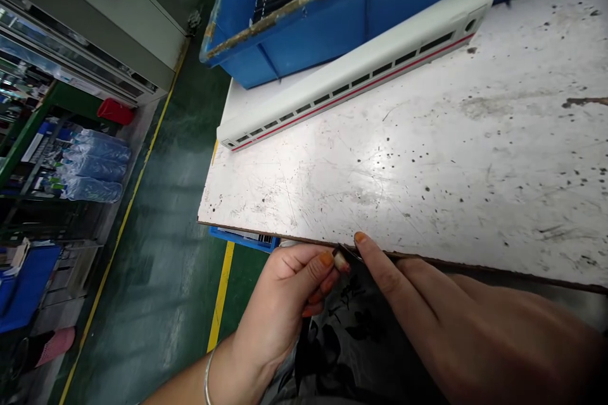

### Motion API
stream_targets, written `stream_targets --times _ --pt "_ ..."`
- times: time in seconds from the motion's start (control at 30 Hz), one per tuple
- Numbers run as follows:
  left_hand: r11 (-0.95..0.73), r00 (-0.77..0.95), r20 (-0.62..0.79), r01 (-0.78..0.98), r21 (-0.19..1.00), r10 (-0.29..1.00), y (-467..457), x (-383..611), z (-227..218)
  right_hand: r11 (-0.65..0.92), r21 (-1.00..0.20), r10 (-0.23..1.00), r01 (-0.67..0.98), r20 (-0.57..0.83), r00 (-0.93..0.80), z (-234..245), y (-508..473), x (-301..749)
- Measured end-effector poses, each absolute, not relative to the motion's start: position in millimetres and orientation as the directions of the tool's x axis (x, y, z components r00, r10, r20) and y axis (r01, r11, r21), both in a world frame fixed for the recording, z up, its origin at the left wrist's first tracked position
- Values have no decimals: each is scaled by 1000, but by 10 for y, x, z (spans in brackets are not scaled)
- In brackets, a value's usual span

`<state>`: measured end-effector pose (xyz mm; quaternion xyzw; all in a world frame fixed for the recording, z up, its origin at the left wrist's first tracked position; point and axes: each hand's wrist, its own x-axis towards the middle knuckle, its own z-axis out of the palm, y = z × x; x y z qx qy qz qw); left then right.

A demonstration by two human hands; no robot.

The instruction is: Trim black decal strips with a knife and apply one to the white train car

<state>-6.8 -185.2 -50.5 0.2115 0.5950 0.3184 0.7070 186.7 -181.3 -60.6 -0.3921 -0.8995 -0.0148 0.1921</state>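
Two bare hands: both are meeting at the near edge of one white, scuffed worktable [403,164], above one dark patterned cloth [351,323].
Left hand [285,304]: the thumb and fingers are pinching one small pale piece [340,261] with reddish marks, probably with the fingertips because it is so tiny; its identity is unclear.
Right hand [437,310]: one index finger is reaching out straight over the table edge, perhaps for bracing; the others are mostly hiding, so I cannot tell whether they are gripping anything.
Model train carriage [354,82]: one, white with a red stripe, is lying beside the large tub, probably set back to leave working room.
Blue plastic tubs: two are showing, one large [304,44] on the table, one smaller [223,238] below its edge.
Silver bangle [208,376]: one is circling the left wrist.
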Motion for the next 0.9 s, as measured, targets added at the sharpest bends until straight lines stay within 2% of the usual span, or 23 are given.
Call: stream_targets --times 0.2,0.3,0.5,0.73,0.9 --pt "702 80 -703 -208 681 706 -1842 -54 -510 707 -87 681 701 349 -644 -653 -1809 1871" --pt "697 75 -702 -231 679 708 -1836 -43 -508 710 -107 684 696 335 -648 -643 -1804 1869" --pt "696 52 -704 -220 683 708 -1812 -24 -501 744 -86 658 663 263 -705 -597 -1793 1849" --pt "695 35 -703 -186 694 711 -1825 -38 -520 736 -24 655 677 277 -703 -561 -1786 1795" --pt "696 29 -704 -181 695 710 -1845 -58 -541 731 -29 664 682 264 -700 -557 -1793 1810"
